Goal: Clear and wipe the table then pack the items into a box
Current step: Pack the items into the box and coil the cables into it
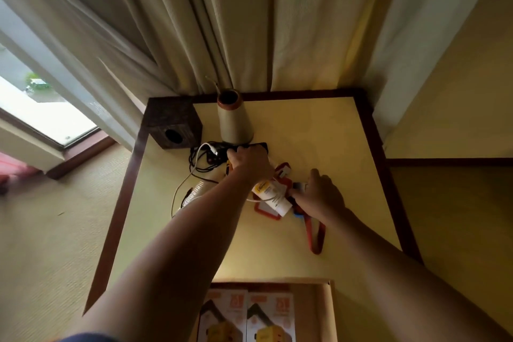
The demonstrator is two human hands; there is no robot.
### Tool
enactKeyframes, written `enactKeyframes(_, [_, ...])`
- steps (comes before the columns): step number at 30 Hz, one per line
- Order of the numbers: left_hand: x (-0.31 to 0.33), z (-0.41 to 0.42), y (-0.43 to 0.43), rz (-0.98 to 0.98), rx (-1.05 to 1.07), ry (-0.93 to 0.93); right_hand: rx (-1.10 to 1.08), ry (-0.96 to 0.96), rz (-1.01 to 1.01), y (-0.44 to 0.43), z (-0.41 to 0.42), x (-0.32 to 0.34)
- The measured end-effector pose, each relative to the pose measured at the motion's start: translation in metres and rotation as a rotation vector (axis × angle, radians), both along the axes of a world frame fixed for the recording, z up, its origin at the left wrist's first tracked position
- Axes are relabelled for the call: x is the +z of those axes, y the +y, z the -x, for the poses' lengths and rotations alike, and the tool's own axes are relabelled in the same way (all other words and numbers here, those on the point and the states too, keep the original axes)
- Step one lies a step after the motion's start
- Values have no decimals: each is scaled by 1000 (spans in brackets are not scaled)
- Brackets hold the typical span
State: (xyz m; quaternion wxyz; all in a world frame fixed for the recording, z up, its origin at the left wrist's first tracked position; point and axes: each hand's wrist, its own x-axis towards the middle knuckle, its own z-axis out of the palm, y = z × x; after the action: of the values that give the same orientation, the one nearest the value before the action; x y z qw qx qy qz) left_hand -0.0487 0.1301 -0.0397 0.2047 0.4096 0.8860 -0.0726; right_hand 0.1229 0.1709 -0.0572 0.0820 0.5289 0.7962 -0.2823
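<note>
On the yellow table (319, 130) my left hand (249, 161) grips a flat black device (262, 145) beside a tangle of black and white cables (204, 159). My right hand (319, 191) pinches a small blue and white item (298, 185) next to a white tube with a yellow label (273, 197). Under the tube lie red card holders (283, 172) and a red lanyard (316, 233). A clear plastic bottle (194, 193) lies left of my forearm. An open cardboard box (324, 311) at the near edge holds two orange-and-white product boxes (247, 314).
A tall grey vase with a brown rim (233, 116) stands at the back of the table, with a dark wooden cube speaker (173, 125) on the back left corner. Curtains (222, 22) hang behind. A window (41, 108) lies to the left.
</note>
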Motion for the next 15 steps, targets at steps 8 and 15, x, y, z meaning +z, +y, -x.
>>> enactKeyframes(8, [0, 10, -1, -51, 156, -140, -198, 25, 77, 4, 5, -9])
enactKeyframes(15, [23, 9, -24, -211, 173, -188, -323, 469, 43, -5, -20, 13])
